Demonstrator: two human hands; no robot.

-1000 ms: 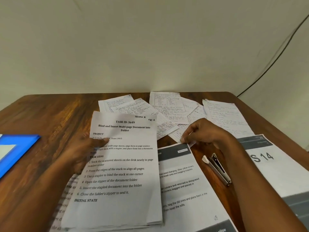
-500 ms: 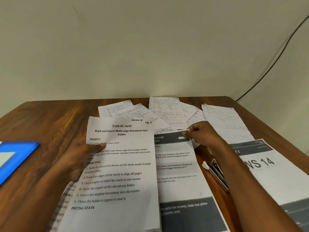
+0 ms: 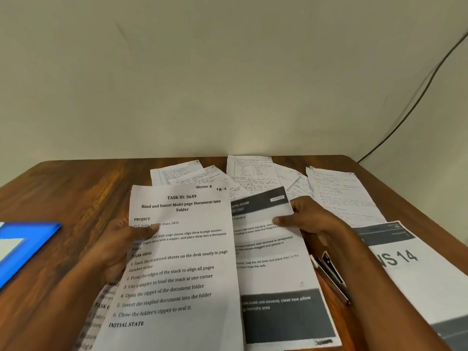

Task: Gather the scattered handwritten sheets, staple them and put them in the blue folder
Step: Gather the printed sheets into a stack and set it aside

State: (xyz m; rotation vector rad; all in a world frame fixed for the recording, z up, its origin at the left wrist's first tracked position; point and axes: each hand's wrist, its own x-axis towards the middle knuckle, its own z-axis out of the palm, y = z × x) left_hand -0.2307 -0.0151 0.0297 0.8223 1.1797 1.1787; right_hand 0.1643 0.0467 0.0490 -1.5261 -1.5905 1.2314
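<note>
At the far left edge of the desk (image 3: 63,188) lies the blue folder (image 3: 27,247), only partly in view, well apart from the papers; it looks set aside until there is something to file. Next, the left hand (image 3: 119,247) holds the printed instruction sheet (image 3: 177,262) at its left margin, thumb laid across the print and fingers behind. The grip is firm enough to keep the page raised and tilted toward the camera, probably so the listed steps can be read. More printed pages (image 3: 98,315) fan out beneath its lower left corner.

Just right of it, a second printed sheet with dark bands (image 3: 273,259) is pinched near its upper right by the right hand (image 3: 311,219), thumb on top. This grip seems meant to shift the sheet off the work area, since it partly covers the pile behind.

Behind both lie the handwritten sheets (image 3: 253,173), the task's own material, scattered and overlapping along the back of the desk, one (image 3: 342,193) reaching out to the right. None is gathered yet.

Under the right forearm sits what appears to be the stapler (image 3: 329,272), half hidden and blurred, close at hand for binding. At the far right rests a large printed page marked "14" (image 3: 405,269).
</note>
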